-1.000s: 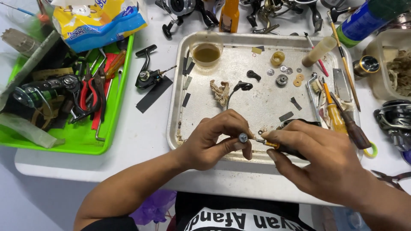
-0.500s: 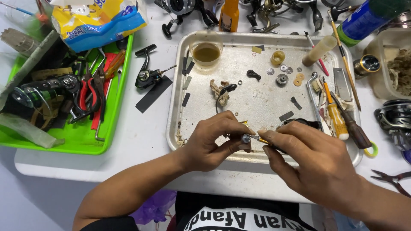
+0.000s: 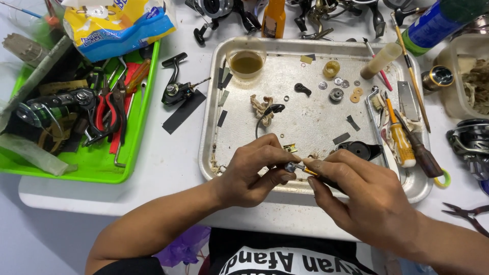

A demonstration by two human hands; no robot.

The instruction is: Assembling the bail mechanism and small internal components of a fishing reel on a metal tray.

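My left hand (image 3: 257,170) pinches a small round metal part (image 3: 290,166) between thumb and fingers, over the near edge of a metal tray (image 3: 214,109). My right hand (image 3: 356,196) grips a thin tool with an orange and black shaft (image 3: 305,171), whose tip meets the metal part. Both hands touch at the fingertips. On the tray lie a black cover piece (image 3: 362,149), a small brass piece (image 3: 290,148), washers (image 3: 338,81), a small black lever (image 3: 302,89) and a cup of brown liquid (image 3: 246,62).
A green tray (image 3: 102,165) at left holds pliers, screwdrivers and reel parts. A black reel handle (image 3: 175,86) lies between the trays. Screwdrivers (image 3: 402,142) and a brush sit at the metal tray's right. Pliers (image 3: 466,211) lie far right. Fishing reels line the back.
The hands stayed together at the tray's near edge, shifting only slightly around the small part. The rest is unchanged.
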